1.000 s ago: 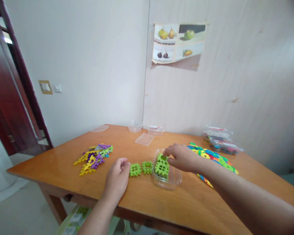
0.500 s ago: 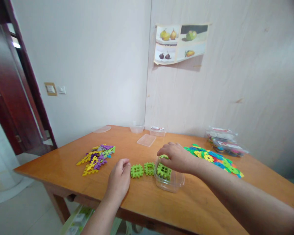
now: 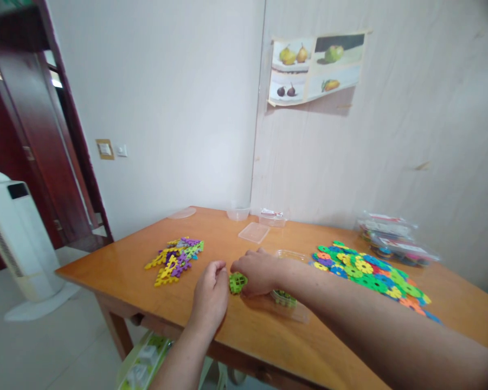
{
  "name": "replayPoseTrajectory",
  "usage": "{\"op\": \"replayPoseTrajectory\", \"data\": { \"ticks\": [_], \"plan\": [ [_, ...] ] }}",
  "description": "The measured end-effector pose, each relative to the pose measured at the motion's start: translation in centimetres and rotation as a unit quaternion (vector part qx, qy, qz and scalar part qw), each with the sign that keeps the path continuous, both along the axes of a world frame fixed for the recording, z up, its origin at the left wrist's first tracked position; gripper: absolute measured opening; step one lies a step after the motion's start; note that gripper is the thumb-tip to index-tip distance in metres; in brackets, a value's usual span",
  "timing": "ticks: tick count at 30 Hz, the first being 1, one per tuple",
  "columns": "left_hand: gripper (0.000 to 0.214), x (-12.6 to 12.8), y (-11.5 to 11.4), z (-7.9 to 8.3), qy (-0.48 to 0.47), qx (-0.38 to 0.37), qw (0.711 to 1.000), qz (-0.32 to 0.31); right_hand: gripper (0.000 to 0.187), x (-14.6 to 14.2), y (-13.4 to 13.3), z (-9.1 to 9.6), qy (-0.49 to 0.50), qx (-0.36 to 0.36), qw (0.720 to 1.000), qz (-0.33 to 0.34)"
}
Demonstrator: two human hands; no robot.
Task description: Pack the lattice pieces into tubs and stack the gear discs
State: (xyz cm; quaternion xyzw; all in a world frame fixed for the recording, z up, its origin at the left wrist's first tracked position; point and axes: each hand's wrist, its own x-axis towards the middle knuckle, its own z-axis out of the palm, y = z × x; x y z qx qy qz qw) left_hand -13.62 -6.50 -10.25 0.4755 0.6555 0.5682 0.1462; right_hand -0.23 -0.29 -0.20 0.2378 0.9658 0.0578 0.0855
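A green square building block (image 3: pixel 238 283) with notched edges and a grid-like middle lies on the table between my hands. Close to its left side rests my left hand (image 3: pixel 212 292), its fingers curled in and the thumb on top; whatever they might hold is hidden. My right hand (image 3: pixel 257 272) reaches over from the right, fingertips down at the block's right edge. Its palm hides its grip and the spot beside the block. Partly behind the right wrist stands a clear plastic container (image 3: pixel 295 254) with green blocks (image 3: pixel 283 297) in it.
Yellow and purple notched pieces (image 3: pixel 179 260) lie in a pile at left. Colourful flower-shaped discs (image 3: pixel 370 271) spread out at right. Lidded boxes (image 3: pixel 396 238), a round tub (image 3: pixel 238 211), a small box (image 3: pixel 272 218) and a flat lid (image 3: pixel 254 232) stand farther back.
My right hand has moved left from the clear container to the green blocks on the table, covering one of them. My left hand stays beside the leftmost block. The view has swung slightly left.
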Motion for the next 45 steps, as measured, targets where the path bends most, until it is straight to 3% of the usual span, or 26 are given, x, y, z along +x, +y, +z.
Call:
{"op": "replayPoseTrajectory", "data": {
  "ticks": [3, 8, 13, 17, 23, 32, 45],
  "plan": [
    [0.031, 0.1, -0.1, 0.3, 0.005, -0.009, 1.000, 0.004, 0.042, -0.2, 0.2, -0.1, 0.000, -0.015, 1.000, -0.007],
    [0.032, 0.0, -0.1, 0.1, 0.004, -0.004, 1.000, 0.006, 0.060, 1.1, 0.7, 0.9, 0.073, -0.042, 0.996, -0.035],
    [0.033, 0.0, 0.1, -0.3, -0.004, 0.005, 1.000, 0.004, 0.055, 4.6, 1.6, 3.1, 0.147, -0.046, 0.984, -0.087],
    [0.032, 0.1, 0.0, -0.1, 0.009, -0.001, 1.000, 0.008, 0.050, 8.0, 2.4, 4.1, 0.140, -0.029, 0.980, -0.138],
    [0.031, 0.0, 0.0, 0.0, 0.006, -0.003, 1.000, 0.006, 0.049, 11.2, 3.2, 2.8, 0.110, -0.011, 0.973, -0.204],
    [0.030, 0.2, -0.2, 0.4, 0.018, -0.009, 1.000, 0.016, 0.049, 12.3, 3.7, 1.9, 0.141, -0.025, 0.962, -0.233],
    [0.030, 0.3, -0.2, 0.5, 0.013, -0.007, 1.000, 0.006, 0.040, 11.8, 3.6, 0.9, 0.111, -0.010, 0.973, -0.204]
  ]
}}
